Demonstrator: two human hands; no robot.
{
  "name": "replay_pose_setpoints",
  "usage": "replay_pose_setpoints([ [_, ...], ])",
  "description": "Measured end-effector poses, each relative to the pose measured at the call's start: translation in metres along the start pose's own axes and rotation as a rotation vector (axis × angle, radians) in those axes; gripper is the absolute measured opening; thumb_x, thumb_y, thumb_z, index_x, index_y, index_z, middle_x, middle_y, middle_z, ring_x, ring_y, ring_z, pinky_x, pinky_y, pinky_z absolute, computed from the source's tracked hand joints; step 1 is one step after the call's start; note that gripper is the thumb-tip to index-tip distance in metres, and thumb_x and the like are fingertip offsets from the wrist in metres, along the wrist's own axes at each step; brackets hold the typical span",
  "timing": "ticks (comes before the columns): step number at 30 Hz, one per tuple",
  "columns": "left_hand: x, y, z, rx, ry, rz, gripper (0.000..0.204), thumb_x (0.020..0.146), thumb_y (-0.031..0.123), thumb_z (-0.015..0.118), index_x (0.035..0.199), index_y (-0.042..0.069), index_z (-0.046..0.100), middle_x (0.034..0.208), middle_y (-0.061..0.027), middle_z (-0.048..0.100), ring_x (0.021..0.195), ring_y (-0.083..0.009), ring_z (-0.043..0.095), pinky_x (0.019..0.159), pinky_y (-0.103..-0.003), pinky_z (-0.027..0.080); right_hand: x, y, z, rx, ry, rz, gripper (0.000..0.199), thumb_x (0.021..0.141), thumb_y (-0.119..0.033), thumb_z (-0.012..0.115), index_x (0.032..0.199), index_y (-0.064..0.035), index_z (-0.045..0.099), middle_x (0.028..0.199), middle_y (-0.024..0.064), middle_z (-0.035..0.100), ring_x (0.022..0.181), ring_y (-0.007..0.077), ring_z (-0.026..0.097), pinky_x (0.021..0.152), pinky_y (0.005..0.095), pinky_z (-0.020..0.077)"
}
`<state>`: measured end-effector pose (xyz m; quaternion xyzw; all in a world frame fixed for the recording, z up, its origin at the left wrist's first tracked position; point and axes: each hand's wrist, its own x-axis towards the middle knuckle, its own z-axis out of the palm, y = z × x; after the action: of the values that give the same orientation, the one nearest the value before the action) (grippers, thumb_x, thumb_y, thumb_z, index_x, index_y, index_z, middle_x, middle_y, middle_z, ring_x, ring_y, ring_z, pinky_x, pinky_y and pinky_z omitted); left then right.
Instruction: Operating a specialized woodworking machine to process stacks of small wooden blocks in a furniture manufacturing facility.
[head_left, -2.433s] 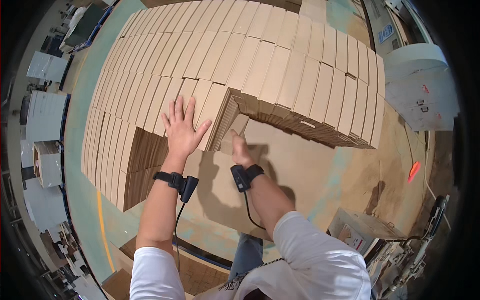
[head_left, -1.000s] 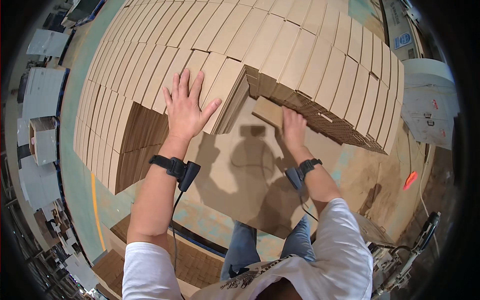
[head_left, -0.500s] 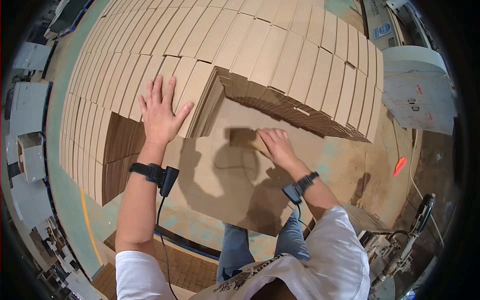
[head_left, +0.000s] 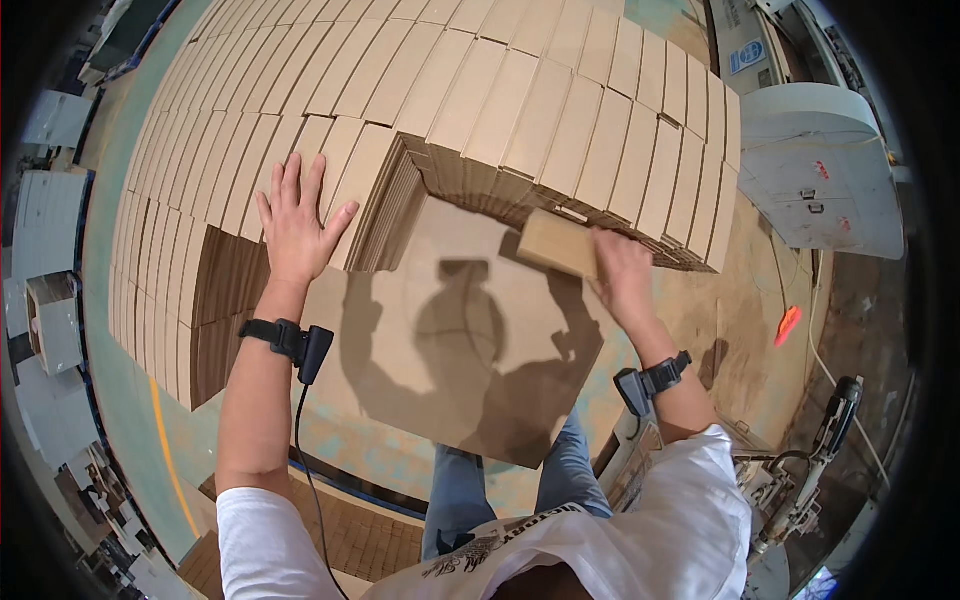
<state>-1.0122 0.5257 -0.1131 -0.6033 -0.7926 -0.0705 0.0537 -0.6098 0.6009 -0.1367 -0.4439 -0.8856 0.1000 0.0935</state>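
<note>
My left hand (head_left: 300, 225) lies flat with fingers spread on top of the stacked tan boards (head_left: 360, 165), next to a notch in the stack. My right hand (head_left: 624, 268) grips one end of a small rectangular tan board (head_left: 556, 243). That board is held above the brown base sheet (head_left: 470, 230), close to the front face of the right-hand stacks. Part of its near end is hidden behind my fingers. Whether it is one board or a few together I cannot tell. Dark straps with small devices sit on both my wrists.
Tightly packed rows of boards fill the far side, with a recess (head_left: 228, 300) at the left. A grey-white cabinet (head_left: 820, 180) stands at the right above an orange object (head_left: 789, 326). A metal lever tool (head_left: 830, 440) is at the lower right. More stacked blocks (head_left: 345, 530) lie near my legs.
My right hand has moved right with the board, which is now lifted and tilted near the right stacks. My left hand stays on the same boards while the whole view shifts slightly.
</note>
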Motion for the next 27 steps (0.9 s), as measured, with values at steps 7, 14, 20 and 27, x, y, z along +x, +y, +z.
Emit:
replay_pose_setpoints([
  [7, 0.001, -0.003, 0.001, 0.032, -0.005, 0.01, 0.068, 0.08, 0.056, 0.047, 0.135, 0.02, 0.031, 0.14, -0.0115, 0.024, 0.131, -0.0311, 0.018, 0.102, -0.056, 0.014, -0.012, 0.005, 0.009, 0.189, -0.026, -0.004, 0.075, 0.054, -0.009, 0.076, 0.123, -0.0089, 0.044, 0.115, 0.0088, 0.049, 0.103, 0.0273, 0.045, 0.086, 0.0378, 0.0336],
  [14, 0.0, -0.003, 0.002, 0.02, 0.001, 0.007, 0.069, 0.079, 0.057, 0.048, 0.135, 0.02, 0.031, 0.14, -0.0118, 0.024, 0.131, -0.0321, 0.018, 0.102, -0.056, 0.014, -0.013, 0.016, 0.011, 0.23, 0.021, 0.066, 0.073, 0.054, -0.009, 0.076, 0.12, -0.0086, 0.045, 0.114, 0.0111, 0.05, 0.105, 0.0294, 0.045, 0.089, 0.0387, 0.0338],
  [20, 0.0, -0.004, 0.002, -0.007, 0.011, 0.0, 0.07, 0.077, 0.06, 0.048, 0.134, 0.021, 0.033, 0.139, -0.0125, 0.026, 0.13, -0.0321, 0.019, 0.103, -0.056, 0.012, -0.043, -0.036, 0.082, 0.675, -0.128, 0.348, 0.069, 0.059, -0.01, 0.075, 0.12, -0.0042, 0.043, 0.112, 0.0143, 0.05, 0.105, 0.03, 0.047, 0.09, 0.0371, 0.0398],
  [27, 0.0, -0.003, 0.002, 0.024, -0.005, 0.004, 0.07, 0.078, 0.058, 0.047, 0.135, 0.02, 0.031, 0.14, -0.0127, 0.025, 0.131, -0.0325, 0.018, 0.103, -0.056, 0.012, -0.01, -0.132, 0.24, 1.831, -0.283, 0.93, 0.058, 0.079, -0.012, 0.061, 0.13, -0.0019, 0.035, 0.126, 0.0141, 0.041, 0.113, 0.0229, 0.042, 0.092, 0.0317, 0.0376],
])
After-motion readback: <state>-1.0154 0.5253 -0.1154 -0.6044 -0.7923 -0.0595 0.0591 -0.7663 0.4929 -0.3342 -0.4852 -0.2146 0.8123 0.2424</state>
